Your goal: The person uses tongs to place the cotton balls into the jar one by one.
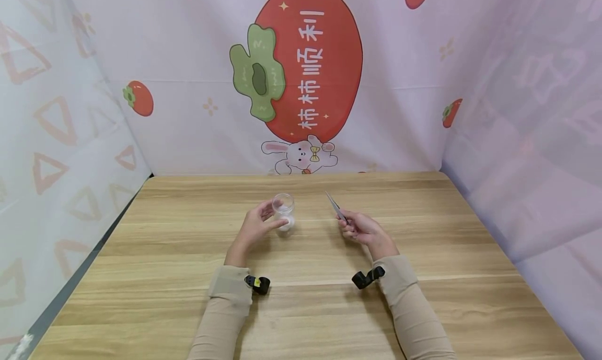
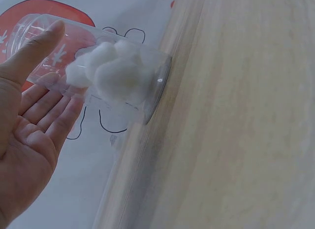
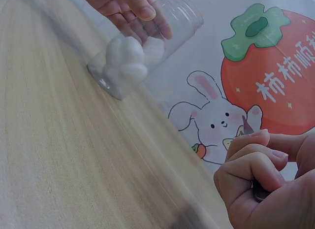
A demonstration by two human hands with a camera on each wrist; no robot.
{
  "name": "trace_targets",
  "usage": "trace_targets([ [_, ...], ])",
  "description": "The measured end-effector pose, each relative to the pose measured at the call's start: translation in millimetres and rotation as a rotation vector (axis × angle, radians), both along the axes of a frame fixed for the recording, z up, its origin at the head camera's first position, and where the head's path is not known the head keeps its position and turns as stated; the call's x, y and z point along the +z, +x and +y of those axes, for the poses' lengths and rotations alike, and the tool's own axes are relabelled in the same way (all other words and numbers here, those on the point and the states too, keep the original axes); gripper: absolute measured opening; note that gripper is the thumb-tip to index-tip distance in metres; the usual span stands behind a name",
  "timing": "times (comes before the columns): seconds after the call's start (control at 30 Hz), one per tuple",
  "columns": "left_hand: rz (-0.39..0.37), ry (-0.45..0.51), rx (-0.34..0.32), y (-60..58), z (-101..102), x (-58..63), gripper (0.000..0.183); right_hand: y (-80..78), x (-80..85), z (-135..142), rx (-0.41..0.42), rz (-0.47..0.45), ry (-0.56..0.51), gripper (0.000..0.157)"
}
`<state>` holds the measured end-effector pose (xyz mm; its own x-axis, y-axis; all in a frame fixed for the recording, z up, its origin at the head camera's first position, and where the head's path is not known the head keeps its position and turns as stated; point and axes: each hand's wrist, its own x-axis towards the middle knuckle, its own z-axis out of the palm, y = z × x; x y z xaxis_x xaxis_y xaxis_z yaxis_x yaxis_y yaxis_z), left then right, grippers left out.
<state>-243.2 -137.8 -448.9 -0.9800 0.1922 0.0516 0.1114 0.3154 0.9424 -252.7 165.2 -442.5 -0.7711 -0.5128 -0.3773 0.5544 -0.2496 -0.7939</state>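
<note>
A clear open-topped jar (image 1: 284, 202) stands upright on the wooden table, with several white cotton balls (image 2: 118, 74) heaped near its bottom. My left hand (image 1: 257, 225) holds the jar from its left side, thumb across the near side and fingers round the far side. To the right of the jar, my right hand (image 1: 363, 228) grips a pair of metal tweezers (image 1: 333, 202) above the table. Their tips point forward and left, apart from the jar. In the right wrist view the curled fingers (image 3: 251, 165) cover most of the tweezers.
The wooden table (image 1: 301, 313) extends to a printed cloth backdrop (image 1: 188, 130) with a persimmon and rabbit drawing. Further cloth walls rise at left and right. Each sleeve cuff carries a black wrist camera (image 1: 257, 284).
</note>
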Motion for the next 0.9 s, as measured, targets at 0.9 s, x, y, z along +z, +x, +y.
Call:
trace_targets([
  [0.9, 0.006, 0.003, -0.002, 1.2, 1, 2.3, 0.067, 2.9, -0.5, -7, -0.158, 0.106, 0.345, 0.015],
])
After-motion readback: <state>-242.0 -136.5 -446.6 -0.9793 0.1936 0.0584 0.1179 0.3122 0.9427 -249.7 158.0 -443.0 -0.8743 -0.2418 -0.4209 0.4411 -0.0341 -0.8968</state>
